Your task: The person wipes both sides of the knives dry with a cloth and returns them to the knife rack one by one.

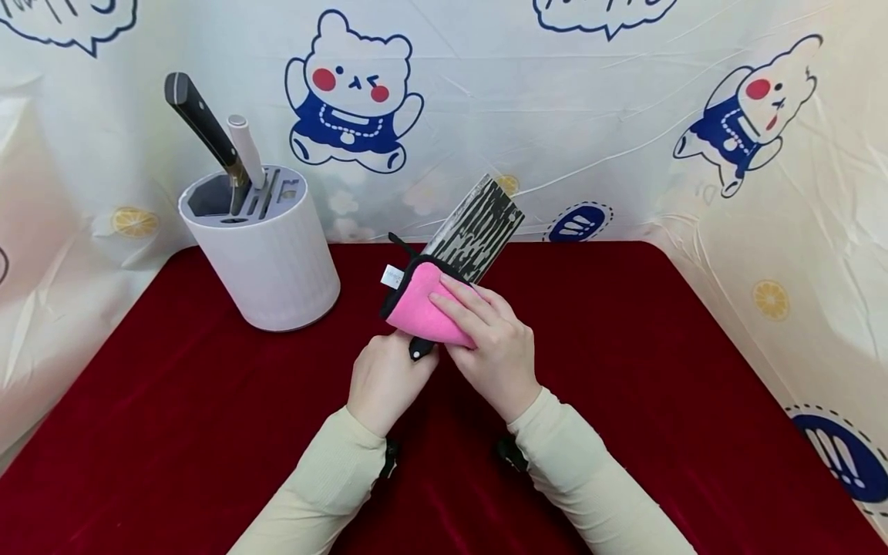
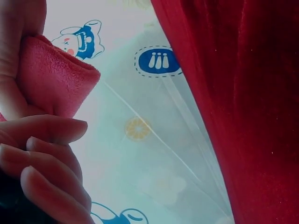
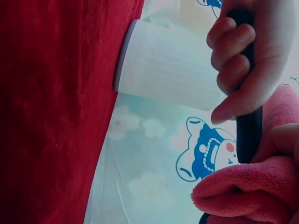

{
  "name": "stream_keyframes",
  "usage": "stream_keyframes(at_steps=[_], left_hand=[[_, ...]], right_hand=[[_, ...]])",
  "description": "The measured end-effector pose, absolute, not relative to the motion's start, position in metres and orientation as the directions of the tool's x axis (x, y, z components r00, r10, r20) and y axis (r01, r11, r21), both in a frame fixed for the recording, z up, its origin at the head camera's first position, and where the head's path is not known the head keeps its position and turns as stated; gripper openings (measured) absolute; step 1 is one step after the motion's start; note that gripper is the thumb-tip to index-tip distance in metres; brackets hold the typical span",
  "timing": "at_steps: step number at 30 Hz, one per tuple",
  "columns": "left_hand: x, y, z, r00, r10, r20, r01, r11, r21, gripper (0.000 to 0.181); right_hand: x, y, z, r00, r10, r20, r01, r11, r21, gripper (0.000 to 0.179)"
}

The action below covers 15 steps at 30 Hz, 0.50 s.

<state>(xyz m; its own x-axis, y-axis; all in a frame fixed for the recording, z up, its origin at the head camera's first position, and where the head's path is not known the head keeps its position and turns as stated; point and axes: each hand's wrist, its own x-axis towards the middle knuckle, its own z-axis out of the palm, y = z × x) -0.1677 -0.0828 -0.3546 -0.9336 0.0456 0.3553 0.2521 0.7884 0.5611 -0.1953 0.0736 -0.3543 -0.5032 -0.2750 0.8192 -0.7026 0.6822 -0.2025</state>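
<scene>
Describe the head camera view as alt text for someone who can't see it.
A left hand grips a broad knife by its handle while the right hand holds a pink cloth against the blade. To the left, a white knife block stands on a red tablecloth.

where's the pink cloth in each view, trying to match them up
Head: pink cloth at centre.
Left wrist: at the left, upper half.
Right wrist: bottom right.
Shared landmark: red tablecloth, lower part in head, right side in left wrist, left side in right wrist.
</scene>
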Motion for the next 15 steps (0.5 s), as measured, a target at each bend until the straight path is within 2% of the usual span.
stream_keyframes(at_steps=[15], left_hand=[[-0.1668, -0.0801, -0.3549, -0.938, 0.045, 0.343, 0.253, 0.766, 0.592, 0.012]], right_hand=[[-0.1977, 0.0747, -0.3506, -0.504, -0.242, 0.829, -0.676, 0.708, -0.205, 0.039]])
